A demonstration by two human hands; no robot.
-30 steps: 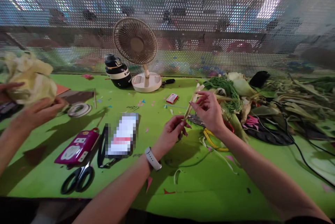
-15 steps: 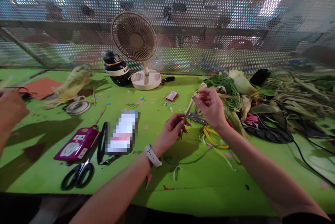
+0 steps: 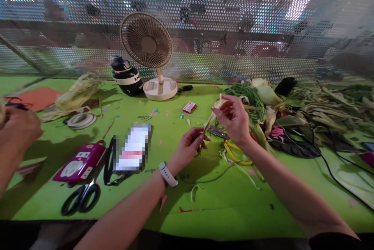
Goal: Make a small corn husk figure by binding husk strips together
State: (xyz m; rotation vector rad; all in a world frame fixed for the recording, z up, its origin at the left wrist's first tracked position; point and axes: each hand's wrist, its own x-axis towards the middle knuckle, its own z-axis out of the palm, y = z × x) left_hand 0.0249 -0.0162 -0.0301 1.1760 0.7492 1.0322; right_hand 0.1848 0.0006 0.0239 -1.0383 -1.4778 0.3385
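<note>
Head view: left hand point(image 3: 189, 144) pinches the lower end of a pale leaf strip point(image 3: 209, 120) while right hand point(image 3: 233, 119) pinches its upper end, keeping it taut above the green table point(image 3: 204, 203), left of the leaf pile point(image 3: 292, 109). Scissors point(image 3: 80, 199) lie near left.

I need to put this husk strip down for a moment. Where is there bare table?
Bare green table lies along the near edge, between the scissors and the black cable. A smaller gap sits between the fan and the red box. The right, with the husk pile, is crowded; so is the left around the pink case.
</note>
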